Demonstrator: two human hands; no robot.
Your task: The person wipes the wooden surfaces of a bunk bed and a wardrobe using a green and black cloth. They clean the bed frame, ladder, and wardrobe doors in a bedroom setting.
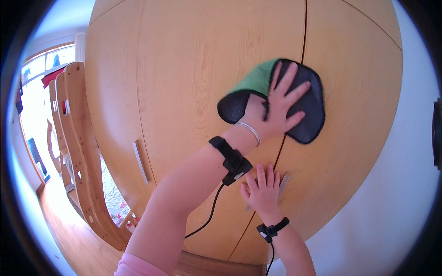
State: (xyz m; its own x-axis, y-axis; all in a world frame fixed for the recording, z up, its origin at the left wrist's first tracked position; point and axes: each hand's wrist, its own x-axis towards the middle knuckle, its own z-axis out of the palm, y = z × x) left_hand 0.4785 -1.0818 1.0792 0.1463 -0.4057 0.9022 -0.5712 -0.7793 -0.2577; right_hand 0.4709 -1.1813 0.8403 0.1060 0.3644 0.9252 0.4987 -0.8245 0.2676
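Observation:
My left hand [278, 107] reaches across the front of a wooden wardrobe, its fingers spread flat on a cleaning cloth [312, 114]. The cloth is dark grey on the side facing me, with black edging. Its upper left part is folded over and shows green. Pressed under my palm, it lies across the gap between two doors. Lower down, my right hand [264, 189] rests with fingers apart on the wardrobe doors [193, 86], beside a metal door handle [284, 184] that it partly covers. It holds nothing that I can see.
Another metal handle [141, 162] sits on the door to the left. A wooden bed frame [81, 155] stands at far left, near a bright window [48, 61] and a wood floor [65, 220]. A white wall [373, 220] borders the right. Black cables [212, 212] hang from both wristbands.

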